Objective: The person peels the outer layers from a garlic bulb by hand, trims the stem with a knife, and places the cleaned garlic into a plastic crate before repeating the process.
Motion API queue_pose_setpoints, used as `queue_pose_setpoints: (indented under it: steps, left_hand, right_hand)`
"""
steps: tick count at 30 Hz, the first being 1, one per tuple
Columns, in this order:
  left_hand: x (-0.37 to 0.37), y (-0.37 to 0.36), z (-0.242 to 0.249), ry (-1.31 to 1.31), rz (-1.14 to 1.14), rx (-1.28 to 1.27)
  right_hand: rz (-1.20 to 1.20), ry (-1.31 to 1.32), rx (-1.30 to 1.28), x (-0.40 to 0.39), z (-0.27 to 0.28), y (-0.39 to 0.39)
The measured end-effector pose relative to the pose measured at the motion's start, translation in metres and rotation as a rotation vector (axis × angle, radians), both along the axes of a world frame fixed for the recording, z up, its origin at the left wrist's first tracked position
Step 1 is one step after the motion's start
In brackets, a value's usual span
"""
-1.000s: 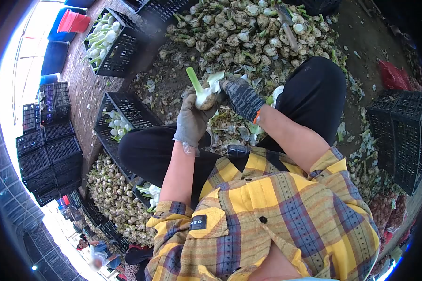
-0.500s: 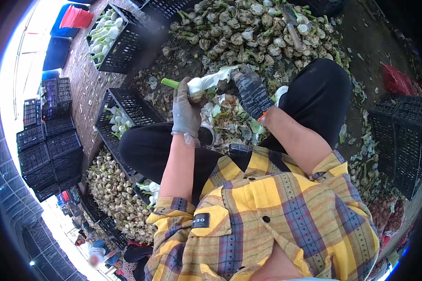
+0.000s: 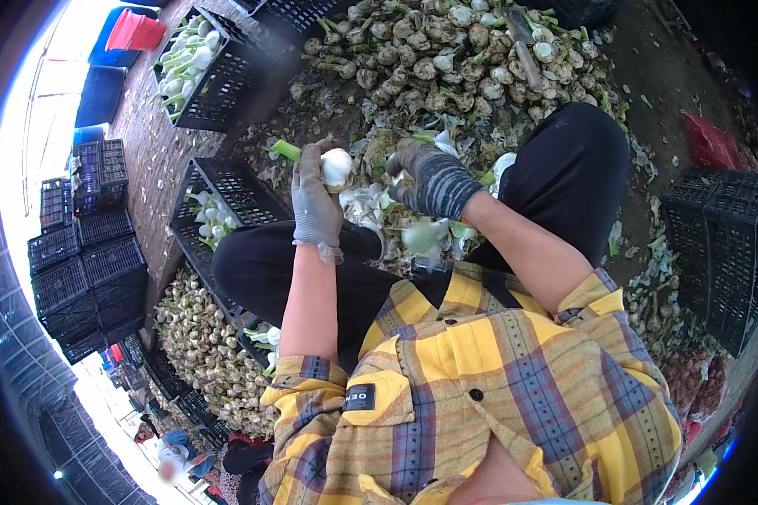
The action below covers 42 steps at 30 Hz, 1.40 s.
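My left hand (image 3: 316, 189), in a pale glove with a soiled finger area, is closed around a garlic bulb (image 3: 337, 167). The bulb is smooth and white, and its cut green stem (image 3: 285, 150) sticks out past my fingers to the left. To its right is my right hand (image 3: 434, 177) in a dark knitted glove, with its fingers bent and a gap between thumb and fingers. A blurred strip of pale green peel (image 3: 424, 239) is in the air below my right hand. Loose peelings (image 3: 366, 206) lie between my legs.
A heap of dirty garlic (image 3: 429, 59) lies ahead, with a knife (image 3: 526, 63) on top. Black crates with clean garlic stand left (image 3: 219, 101) and beside my knee (image 3: 240, 189). Stacked crates (image 3: 88, 269) rise far left; another crate (image 3: 716, 252) is right. People (image 3: 177, 454) sit lower left.
The long white peel between my hands has come off the bulb. My left hand moved slightly left with the garlic; my right hand moved down and left, and a peel strip is falling.
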<state>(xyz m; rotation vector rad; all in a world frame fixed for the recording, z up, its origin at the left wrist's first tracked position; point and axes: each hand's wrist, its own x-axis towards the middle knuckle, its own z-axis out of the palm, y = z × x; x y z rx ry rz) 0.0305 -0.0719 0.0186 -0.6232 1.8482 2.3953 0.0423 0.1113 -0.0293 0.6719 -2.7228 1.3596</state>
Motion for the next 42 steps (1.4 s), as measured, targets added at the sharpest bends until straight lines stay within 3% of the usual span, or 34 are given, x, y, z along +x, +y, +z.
queue_pose_setpoints:
  steps: [7, 14, 19, 22, 23, 26, 32, 35, 36, 39, 40, 42]
  left_hand:
    - [0.005, 0.017, 0.011, 0.119, -0.210, -0.198]
    - [0.010, 0.024, 0.007, 0.050, -0.294, -0.212]
    - [0.007, 0.016, -0.016, 0.139, -0.241, -0.307]
    - [0.007, 0.011, -0.023, 0.344, -0.206, -0.589]
    - [0.009, 0.010, -0.022, 0.308, -0.190, -0.564]
    - [0.013, 0.019, -0.006, 0.229, -0.146, -0.512]
    - [0.010, 0.027, -0.011, 0.133, -0.063, -0.313]
    - [0.006, 0.027, -0.013, 0.112, -0.020, -0.179]
    - [0.006, 0.028, -0.011, 0.098, -0.005, -0.145]
    - [0.007, 0.035, 0.000, 0.027, 0.010, -0.183]
    - [0.007, 0.037, 0.002, -0.002, 0.008, -0.217]
    - [0.009, 0.036, 0.000, -0.014, -0.008, -0.191]
  right_hand:
    - [-0.008, -1.223, -1.042, -0.005, 0.031, -0.005]
    - [0.122, -1.112, -1.061, -0.008, 0.021, 0.000]
    - [0.024, -1.090, -0.999, -0.006, 0.015, -0.001]
    - [-0.048, -0.889, -0.842, -0.004, 0.019, -0.001]
    - [-0.067, -0.794, -0.775, -0.003, 0.020, -0.002]
    - [-0.288, -0.741, -0.963, -0.002, 0.011, -0.014]
    - [-0.367, -0.625, -0.641, -0.013, -0.044, -0.013]
    - [-0.227, -1.280, -1.352, -0.003, 0.010, -0.002]
    - [-0.198, -1.325, -1.244, -0.005, 0.037, -0.001]
    - [-0.001, -0.751, -0.874, -0.004, 0.010, -0.012]
    - [-0.024, -0.709, -0.754, -0.005, 0.009, -0.011]
    - [-0.111, -0.785, -0.900, -0.001, 0.009, -0.013]
